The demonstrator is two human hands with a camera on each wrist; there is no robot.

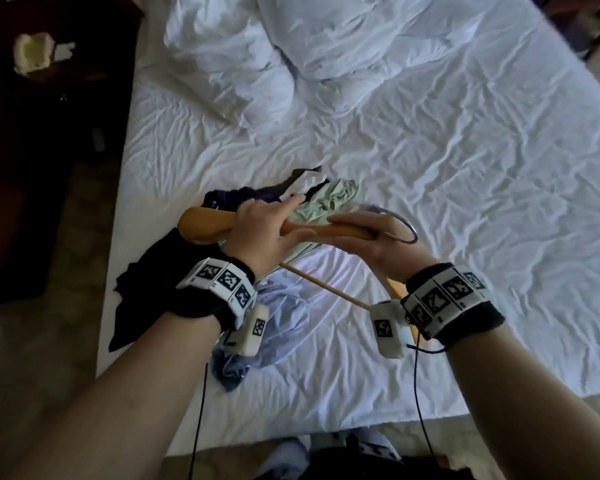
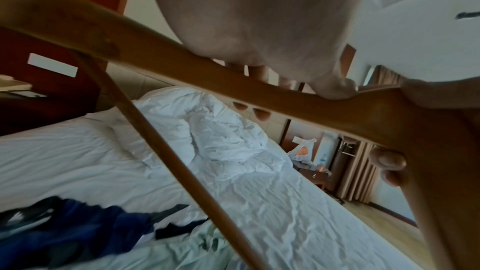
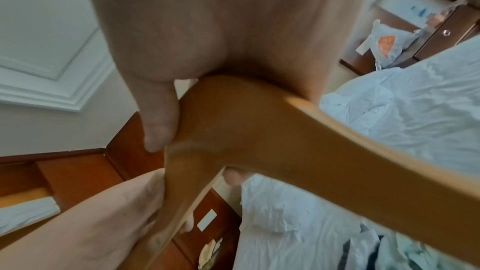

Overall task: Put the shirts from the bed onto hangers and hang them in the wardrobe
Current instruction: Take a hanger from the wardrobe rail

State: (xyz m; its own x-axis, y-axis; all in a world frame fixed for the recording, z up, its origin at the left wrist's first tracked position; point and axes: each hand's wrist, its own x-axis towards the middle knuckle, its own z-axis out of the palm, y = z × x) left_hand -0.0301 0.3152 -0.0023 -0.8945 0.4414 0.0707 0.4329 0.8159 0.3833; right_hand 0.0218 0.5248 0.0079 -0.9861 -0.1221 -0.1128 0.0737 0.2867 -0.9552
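Observation:
A wooden hanger with a metal hook hangs level above the near left part of the bed. My left hand grips its left arm, with the forefinger stretched out. My right hand grips the middle, next to the hook. The left wrist view shows the hanger under my left palm. In the right wrist view the hanger lies in my right hand. Under the hanger lie a pale green shirt, a dark shirt and a lilac shirt.
A crumpled white duvet is heaped at the far end of the bed. A dark wooden nightstand stands to the left of the bed. The bed's near edge is just in front of me.

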